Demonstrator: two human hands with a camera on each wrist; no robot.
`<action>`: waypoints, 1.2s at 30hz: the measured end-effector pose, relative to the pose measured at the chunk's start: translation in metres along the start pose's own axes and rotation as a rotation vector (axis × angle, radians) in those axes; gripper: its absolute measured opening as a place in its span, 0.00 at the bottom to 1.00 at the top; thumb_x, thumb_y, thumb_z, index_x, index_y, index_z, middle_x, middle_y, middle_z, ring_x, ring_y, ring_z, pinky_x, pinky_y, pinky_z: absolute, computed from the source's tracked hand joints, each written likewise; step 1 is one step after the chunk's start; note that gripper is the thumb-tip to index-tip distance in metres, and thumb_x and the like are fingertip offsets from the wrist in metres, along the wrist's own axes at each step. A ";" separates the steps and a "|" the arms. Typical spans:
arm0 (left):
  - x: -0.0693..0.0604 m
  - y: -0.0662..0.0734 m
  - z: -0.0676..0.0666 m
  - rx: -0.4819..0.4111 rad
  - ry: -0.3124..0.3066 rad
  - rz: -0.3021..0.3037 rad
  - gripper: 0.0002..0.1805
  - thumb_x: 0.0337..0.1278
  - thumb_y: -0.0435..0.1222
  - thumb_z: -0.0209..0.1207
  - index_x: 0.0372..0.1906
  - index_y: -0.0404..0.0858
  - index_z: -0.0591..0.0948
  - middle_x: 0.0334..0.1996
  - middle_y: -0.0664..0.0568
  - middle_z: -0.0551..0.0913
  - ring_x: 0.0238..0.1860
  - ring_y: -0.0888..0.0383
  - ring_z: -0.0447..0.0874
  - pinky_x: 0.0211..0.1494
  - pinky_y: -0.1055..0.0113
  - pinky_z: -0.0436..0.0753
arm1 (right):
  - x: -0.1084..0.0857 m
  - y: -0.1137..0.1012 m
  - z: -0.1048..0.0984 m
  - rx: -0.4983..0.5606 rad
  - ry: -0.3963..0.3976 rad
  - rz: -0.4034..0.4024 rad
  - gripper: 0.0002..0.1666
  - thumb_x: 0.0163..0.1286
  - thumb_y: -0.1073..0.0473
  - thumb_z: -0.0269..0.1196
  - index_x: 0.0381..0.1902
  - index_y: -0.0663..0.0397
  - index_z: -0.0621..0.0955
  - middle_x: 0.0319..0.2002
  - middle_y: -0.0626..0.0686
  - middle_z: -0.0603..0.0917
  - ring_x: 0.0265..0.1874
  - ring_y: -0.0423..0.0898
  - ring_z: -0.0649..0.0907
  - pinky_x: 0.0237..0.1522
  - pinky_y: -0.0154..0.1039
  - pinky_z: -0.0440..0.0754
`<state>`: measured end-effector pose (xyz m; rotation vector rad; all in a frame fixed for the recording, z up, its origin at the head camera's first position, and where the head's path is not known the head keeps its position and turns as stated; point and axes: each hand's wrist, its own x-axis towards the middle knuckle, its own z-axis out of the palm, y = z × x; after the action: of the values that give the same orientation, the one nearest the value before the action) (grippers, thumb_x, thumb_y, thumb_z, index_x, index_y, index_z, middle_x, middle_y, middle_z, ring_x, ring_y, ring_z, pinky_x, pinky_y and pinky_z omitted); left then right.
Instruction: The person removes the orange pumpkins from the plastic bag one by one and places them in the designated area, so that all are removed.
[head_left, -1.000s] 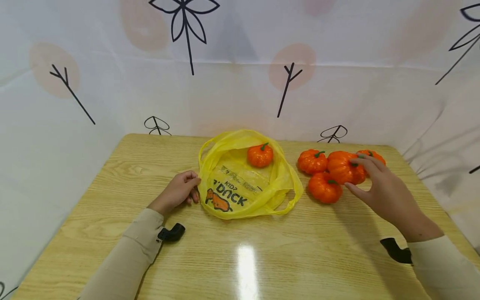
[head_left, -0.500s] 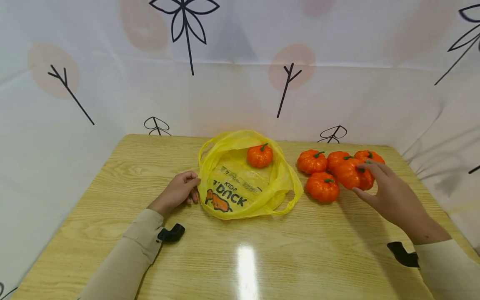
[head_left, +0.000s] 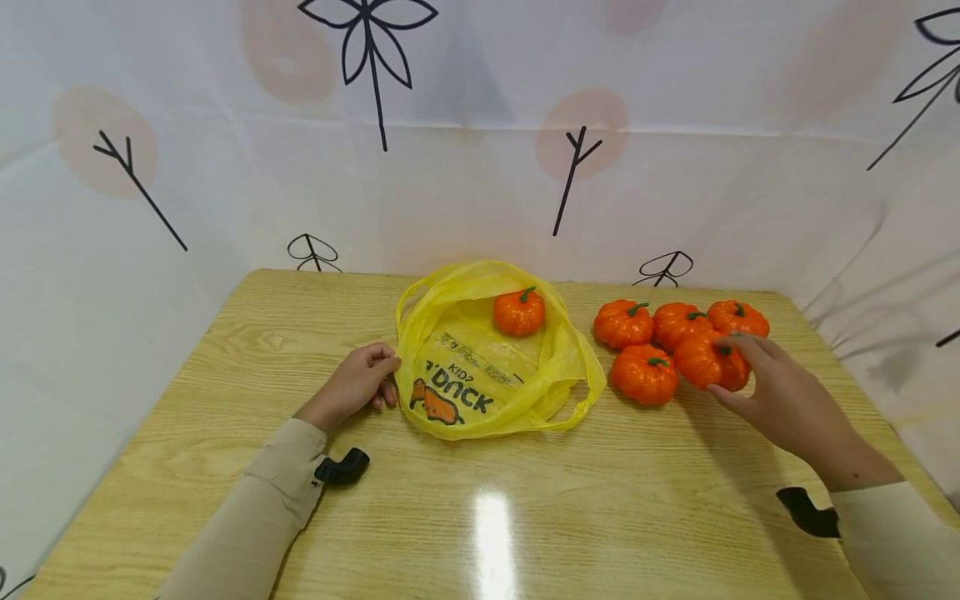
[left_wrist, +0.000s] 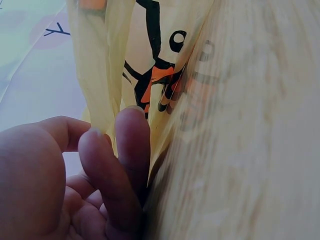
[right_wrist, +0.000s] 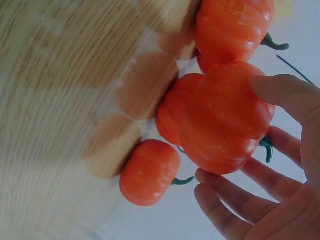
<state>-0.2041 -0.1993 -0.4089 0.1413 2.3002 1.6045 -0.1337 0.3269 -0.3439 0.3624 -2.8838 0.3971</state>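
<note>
A yellow plastic bag (head_left: 555, 392) lies with its mouth spread, and one small orange pumpkin (head_left: 520, 312) with a green stem rests inside. My left hand (head_left: 354, 385) pinches the bag's left rim; in the left wrist view its film (left_wrist: 102, 80) passes between thumb and fingers. On the right, my right hand (head_left: 795, 408) holds another pumpkin (head_left: 701, 360) between thumb and fingers. Seen in the right wrist view, this pumpkin (right_wrist: 220, 125) partly hides one behind it. Several more pumpkins stand around it, one of them (head_left: 645, 375) just to its left.
Between the bag and my right hand, pumpkins form a back row, including one (head_left: 624, 323) at its left end and one (head_left: 738, 317) at its right. A wooden table (head_left: 420, 525) carries everything. Patterned cloth (head_left: 465, 192) hangs behind its back edge.
My right hand has moved the held pumpkin slightly right and toward me, uncovering more of the back row. The pumpkin at front left has shifted slightly left. My left hand and the bag stay put.
</note>
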 end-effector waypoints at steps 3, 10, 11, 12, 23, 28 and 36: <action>-0.001 0.001 0.000 -0.001 -0.001 0.000 0.14 0.78 0.43 0.49 0.46 0.35 0.74 0.20 0.47 0.80 0.19 0.57 0.80 0.22 0.66 0.80 | 0.000 0.001 0.002 -0.002 -0.008 0.005 0.38 0.59 0.59 0.74 0.63 0.63 0.70 0.60 0.73 0.72 0.43 0.73 0.80 0.39 0.68 0.79; 0.000 -0.001 0.000 0.000 0.003 0.005 0.14 0.78 0.43 0.49 0.46 0.35 0.74 0.21 0.47 0.80 0.20 0.57 0.80 0.22 0.66 0.80 | 0.001 0.005 0.005 0.012 -0.052 0.029 0.38 0.59 0.59 0.74 0.63 0.65 0.70 0.60 0.74 0.71 0.46 0.75 0.79 0.41 0.69 0.78; 0.000 -0.001 0.000 0.001 0.003 0.007 0.14 0.78 0.43 0.49 0.46 0.35 0.75 0.22 0.47 0.80 0.20 0.57 0.80 0.23 0.66 0.81 | 0.001 0.006 0.006 0.016 -0.061 0.033 0.38 0.60 0.59 0.73 0.63 0.65 0.69 0.60 0.74 0.71 0.47 0.75 0.78 0.41 0.69 0.78; 0.000 -0.002 0.000 0.000 0.004 0.008 0.14 0.78 0.43 0.49 0.46 0.35 0.75 0.22 0.47 0.80 0.20 0.57 0.80 0.23 0.67 0.81 | 0.001 0.006 0.006 0.019 -0.065 0.036 0.38 0.60 0.59 0.73 0.63 0.65 0.69 0.60 0.74 0.71 0.47 0.75 0.78 0.42 0.69 0.78; 0.000 -0.002 0.000 0.001 0.007 0.006 0.13 0.78 0.42 0.48 0.45 0.36 0.75 0.23 0.47 0.79 0.21 0.56 0.81 0.23 0.67 0.81 | 0.004 0.013 0.014 0.016 -0.054 -0.008 0.36 0.58 0.62 0.75 0.60 0.66 0.71 0.55 0.73 0.75 0.44 0.72 0.80 0.39 0.66 0.80; 0.000 -0.001 0.000 0.005 -0.001 0.017 0.14 0.78 0.43 0.48 0.46 0.34 0.75 0.23 0.47 0.79 0.21 0.57 0.80 0.23 0.67 0.80 | 0.007 0.014 0.017 0.026 -0.065 0.000 0.36 0.58 0.62 0.74 0.60 0.67 0.71 0.56 0.73 0.74 0.49 0.73 0.78 0.44 0.68 0.78; 0.000 -0.003 0.000 0.004 0.003 0.018 0.14 0.78 0.43 0.49 0.45 0.34 0.75 0.23 0.47 0.79 0.21 0.57 0.81 0.23 0.67 0.80 | 0.013 0.015 0.019 0.033 -0.113 0.035 0.36 0.60 0.60 0.72 0.61 0.68 0.69 0.58 0.77 0.70 0.51 0.76 0.75 0.45 0.71 0.76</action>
<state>-0.2043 -0.2004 -0.4117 0.1614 2.3108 1.6102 -0.1532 0.3325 -0.3624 0.3506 -3.0001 0.4443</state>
